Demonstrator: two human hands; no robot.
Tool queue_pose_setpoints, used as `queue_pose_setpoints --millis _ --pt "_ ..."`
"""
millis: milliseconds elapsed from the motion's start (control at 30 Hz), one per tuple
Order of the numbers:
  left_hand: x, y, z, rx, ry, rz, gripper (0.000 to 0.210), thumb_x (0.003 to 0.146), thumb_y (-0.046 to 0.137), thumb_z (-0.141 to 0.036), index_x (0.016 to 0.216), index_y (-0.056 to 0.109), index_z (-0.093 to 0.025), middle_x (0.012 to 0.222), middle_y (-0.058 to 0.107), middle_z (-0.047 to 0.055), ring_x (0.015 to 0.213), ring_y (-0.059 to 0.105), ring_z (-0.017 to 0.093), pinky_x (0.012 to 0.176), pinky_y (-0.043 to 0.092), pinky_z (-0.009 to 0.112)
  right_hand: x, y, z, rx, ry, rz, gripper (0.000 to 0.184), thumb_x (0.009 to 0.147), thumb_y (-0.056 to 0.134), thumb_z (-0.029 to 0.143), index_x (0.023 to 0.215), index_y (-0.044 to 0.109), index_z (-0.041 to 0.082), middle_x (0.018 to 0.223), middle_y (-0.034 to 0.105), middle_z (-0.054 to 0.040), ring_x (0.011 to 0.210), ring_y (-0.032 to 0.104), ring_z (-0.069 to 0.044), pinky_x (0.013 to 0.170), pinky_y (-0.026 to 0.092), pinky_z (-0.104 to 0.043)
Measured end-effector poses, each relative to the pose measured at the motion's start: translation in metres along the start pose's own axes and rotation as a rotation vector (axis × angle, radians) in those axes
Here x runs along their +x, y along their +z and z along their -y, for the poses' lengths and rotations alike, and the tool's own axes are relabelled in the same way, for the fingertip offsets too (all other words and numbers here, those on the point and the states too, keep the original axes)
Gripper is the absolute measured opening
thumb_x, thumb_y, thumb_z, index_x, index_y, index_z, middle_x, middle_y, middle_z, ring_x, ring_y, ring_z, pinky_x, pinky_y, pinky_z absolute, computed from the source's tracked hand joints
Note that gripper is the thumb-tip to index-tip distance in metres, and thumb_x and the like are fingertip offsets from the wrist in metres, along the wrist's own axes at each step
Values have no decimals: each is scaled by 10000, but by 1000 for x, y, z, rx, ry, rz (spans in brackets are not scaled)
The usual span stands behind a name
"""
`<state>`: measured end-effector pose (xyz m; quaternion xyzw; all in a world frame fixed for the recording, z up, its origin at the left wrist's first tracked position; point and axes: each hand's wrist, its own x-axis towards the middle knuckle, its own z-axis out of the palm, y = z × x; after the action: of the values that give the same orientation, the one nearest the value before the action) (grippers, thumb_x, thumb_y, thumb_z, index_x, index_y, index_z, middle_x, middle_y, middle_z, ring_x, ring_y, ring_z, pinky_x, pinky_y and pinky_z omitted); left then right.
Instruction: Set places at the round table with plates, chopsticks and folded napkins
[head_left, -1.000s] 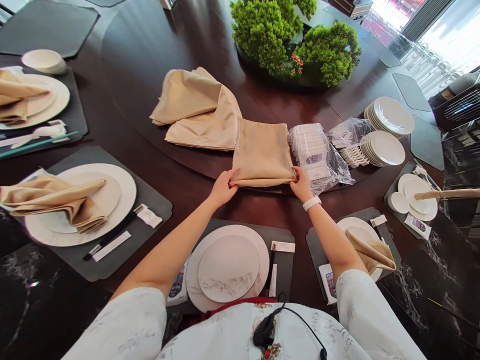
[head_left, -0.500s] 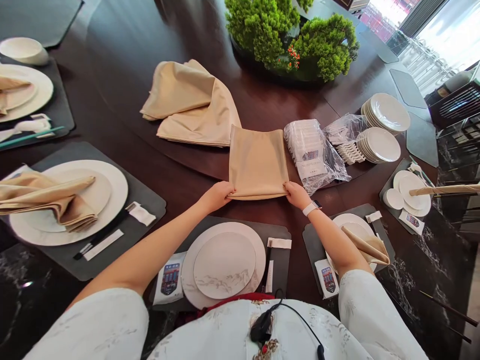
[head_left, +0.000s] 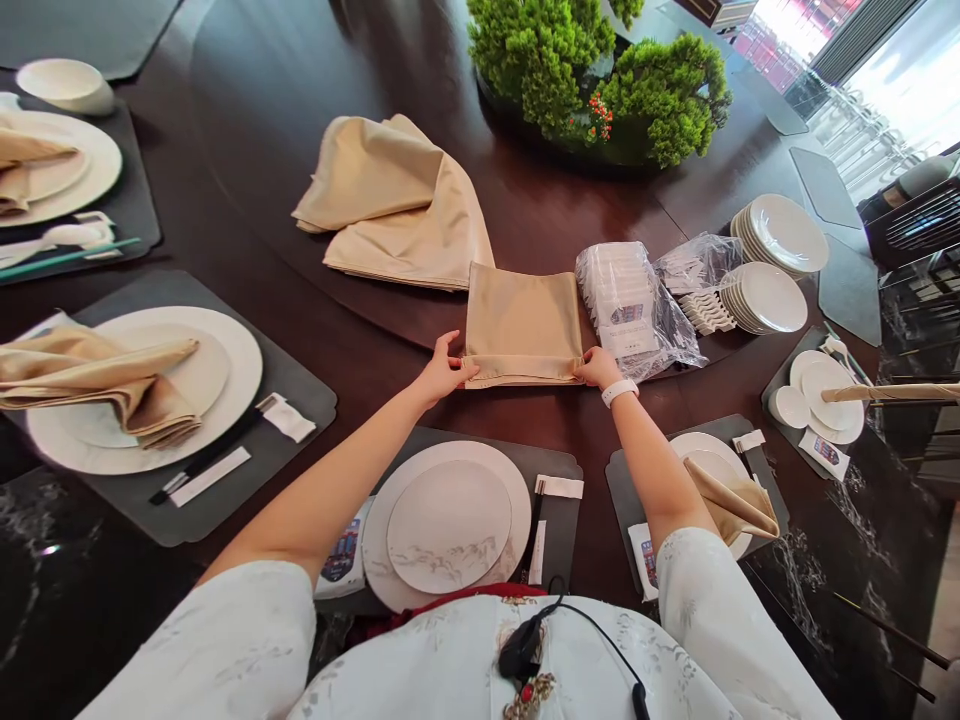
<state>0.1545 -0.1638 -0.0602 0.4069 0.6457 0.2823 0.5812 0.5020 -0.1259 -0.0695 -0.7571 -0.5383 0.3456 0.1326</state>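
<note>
A beige cloth napkin [head_left: 523, 315], folded square, lies flat on the dark wooden table. Its near edge is turned up into a narrow band. My left hand [head_left: 444, 375] pinches the left end of this band between thumb and finger, one finger raised. At the band's right end my right hand [head_left: 598, 368] is closed on the cloth; a white watch strap circles that wrist. Behind the napkin, a loose pile of beige cloth [head_left: 405, 200] rests on the turntable. Nearer my body sits a place setting with stacked plates [head_left: 450, 520].
Plastic-wrapped white items [head_left: 622, 305] stand close to my right hand, with stacked small plates [head_left: 765, 297] beyond. A green plant centrepiece [head_left: 600, 100] occupies the middle. Settings with folded napkins flank me: a left plate [head_left: 240, 365] and a right plate [head_left: 709, 450].
The napkin's near edge has been folded up and away from me into a band. Both hands stay at its ends, and one left finger has lifted. The view has shifted slightly.
</note>
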Motion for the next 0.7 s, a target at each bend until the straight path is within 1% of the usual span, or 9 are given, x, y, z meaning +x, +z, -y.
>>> queue_pose_setpoints --millis 100,167,233,300,367,433,500,600,700 --pt "-3 -3 -1 -22 -20 67 1044 771 807 -200 1600 178 -289 920 634 26 850 680 171 732 618 330 1 -3 3 -109 -90 -31 270 577 692 128 713 480 228 703 589 -18 703 571 -195 688 521 -327" --pt "-4 -4 2 -36 -33 117 1080 769 807 -209 1613 137 -287 912 661 31 820 690 169 735 616 327 -2 -3 4 -87 -129 -76 236 615 660 173 762 485 230 735 599 -20 712 567 -200 715 519 -340" --pt "-3 -3 4 -43 -20 186 1107 772 793 -232 1622 88 -300 921 684 31 791 695 163 738 610 324 -5 -3 4 -31 -136 -114 253 644 630 200 868 515 224 758 603 -15 713 569 -205 734 517 -354" --pt "-3 -2 4 -34 61 238 1113 760 771 -252 1624 71 -304 956 689 26 783 692 156 754 606 327 -10 -4 3 39 -153 -133 382 654 603 191 1030 540 209 762 598 3 705 571 -203 742 513 -355" --pt "-2 0 1 29 220 238 1054 743 740 -255 1617 151 -277 1008 674 26 820 686 157 806 601 339 -15 -8 4 93 -199 -149 515 669 573 169 1182 532 193 769 596 10 712 577 -200 755 509 -348" --pt "-2 1 -7 188 405 156 924 726 718 -238 1565 333 -241 1076 648 43 925 672 181 903 582 359 -19 -13 8 101 -281 -183 581 689 548 144 1268 529 179 822 614 -12 767 590 -206 794 511 -349" --pt "-1 2 -15 410 537 0 770 718 698 -200 1464 504 -226 1128 614 60 1031 639 220 987 546 370 -23 -16 12 69 -379 -231 591 702 529 113 1290 556 166 942 645 -62 887 604 -227 877 511 -369" --pt "3 4 -25 659 590 -213 578 732 651 -138 1305 639 -219 1128 580 81 1073 608 263 1019 514 392 -29 -13 18 -15 -447 -289 520 721 506 66 1220 628 146 1097 639 -128 1046 586 -258 989 489 -404" --pt "9 5 -24 755 605 -310 383 772 605 -117 1136 691 -198 1095 579 113 1081 592 297 1018 493 447 -35 -5 18 -112 -420 -306 339 771 491 51 1039 674 152 1047 616 -133 1041 569 -261 993 490 -416"
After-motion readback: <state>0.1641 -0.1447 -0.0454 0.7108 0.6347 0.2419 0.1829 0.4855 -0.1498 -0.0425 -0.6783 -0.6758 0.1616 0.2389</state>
